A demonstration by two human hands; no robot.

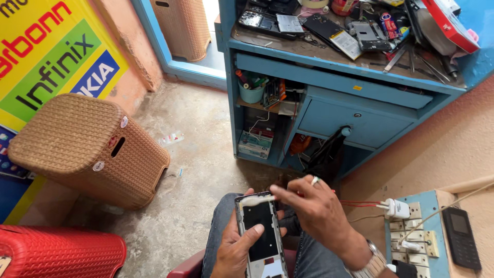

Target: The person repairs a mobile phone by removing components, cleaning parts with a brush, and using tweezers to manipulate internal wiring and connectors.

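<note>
Fingers of my right hand (314,208) pinch a white strip at the opened phone's (261,231) top edge; left hand (237,247) grips the phone over my lap. Mid-peel, I reckon; next needs slow, even pull.

Silver ring and metal wristwatch on right hand (316,211), apparently blue jeans.
</note>
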